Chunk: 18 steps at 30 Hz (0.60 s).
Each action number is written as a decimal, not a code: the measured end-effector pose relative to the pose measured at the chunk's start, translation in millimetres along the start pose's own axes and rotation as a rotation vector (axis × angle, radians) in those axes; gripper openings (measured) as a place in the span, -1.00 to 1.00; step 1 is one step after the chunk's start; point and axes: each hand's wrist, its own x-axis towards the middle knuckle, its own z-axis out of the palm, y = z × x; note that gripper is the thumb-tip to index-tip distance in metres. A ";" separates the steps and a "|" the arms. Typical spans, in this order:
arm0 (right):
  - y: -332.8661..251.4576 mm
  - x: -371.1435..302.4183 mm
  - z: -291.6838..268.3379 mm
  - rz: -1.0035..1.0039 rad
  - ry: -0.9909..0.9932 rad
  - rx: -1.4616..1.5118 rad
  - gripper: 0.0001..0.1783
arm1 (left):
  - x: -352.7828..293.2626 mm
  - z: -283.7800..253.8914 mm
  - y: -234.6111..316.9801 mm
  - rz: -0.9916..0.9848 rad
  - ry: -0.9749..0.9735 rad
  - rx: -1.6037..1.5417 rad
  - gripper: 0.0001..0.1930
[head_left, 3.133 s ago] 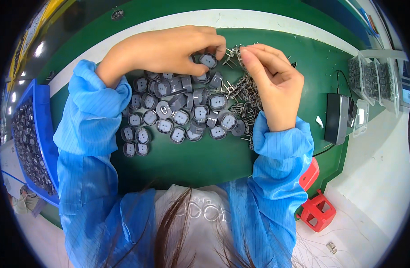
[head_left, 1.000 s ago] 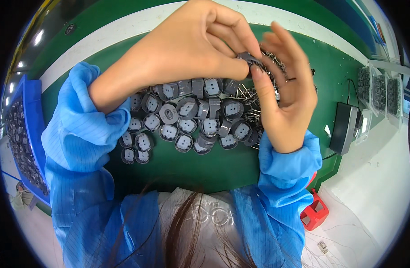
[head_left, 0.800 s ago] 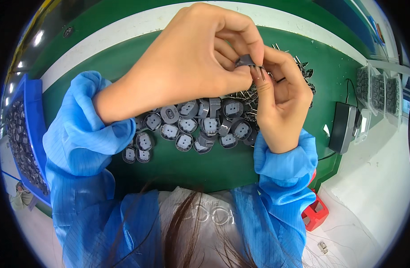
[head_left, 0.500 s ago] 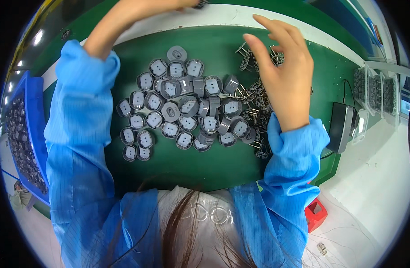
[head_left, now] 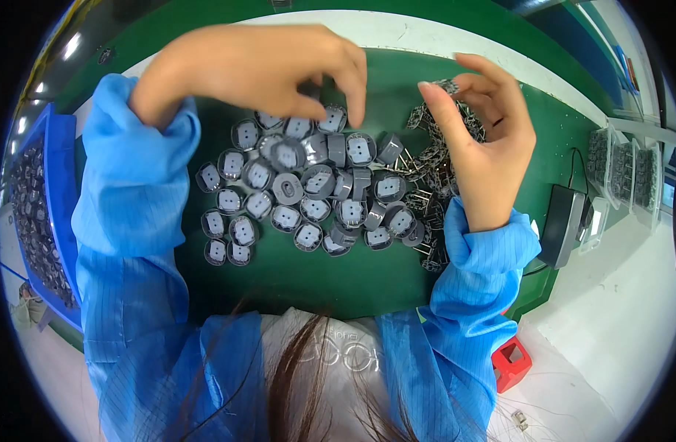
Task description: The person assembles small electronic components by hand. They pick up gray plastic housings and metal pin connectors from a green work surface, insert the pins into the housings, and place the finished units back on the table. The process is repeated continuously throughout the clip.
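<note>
Many rounded grey plastic housings, most showing a pale inset plate with small holes, lie spread over the green work surface. My left hand, blurred by motion, hovers over the far housings with thumb and fingers apart. One dark grey housing shows partly behind its fingers. To the right of the housings is a tangled heap of small metal pin pieces. My right hand is above that heap, pinching one metal pin piece between thumb and fingertips.
A blue bin full of small dark parts stands at the left. Clear plastic boxes of parts and a black box-shaped device with a cable are at the right. A white strip runs along the far side. A red plastic container sits low at the right.
My left hand has come down from the far edge towards the housings; the dark thing at its fingertips no longer shows there. The right hand's fingers have closed on a metal pin piece.
</note>
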 end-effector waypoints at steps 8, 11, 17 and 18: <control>-1.9 -4.2 -1.9 0.203 -0.186 0.248 -0.64 | 11.0 10.6 13.5 -0.152 0.061 0.080 -0.74; 0.3 -5.4 -0.8 0.149 -0.220 0.241 -0.62 | 6.6 5.5 6.5 -0.173 0.093 0.026 -0.68; -1.2 -8.9 5.4 0.176 -0.277 0.277 -0.59 | 9.3 9.1 5.7 -0.081 0.078 0.108 -0.62; -1.9 -9.0 6.1 0.179 -0.273 0.281 -0.59 | 13.4 12.0 7.5 -0.093 0.109 0.113 -0.62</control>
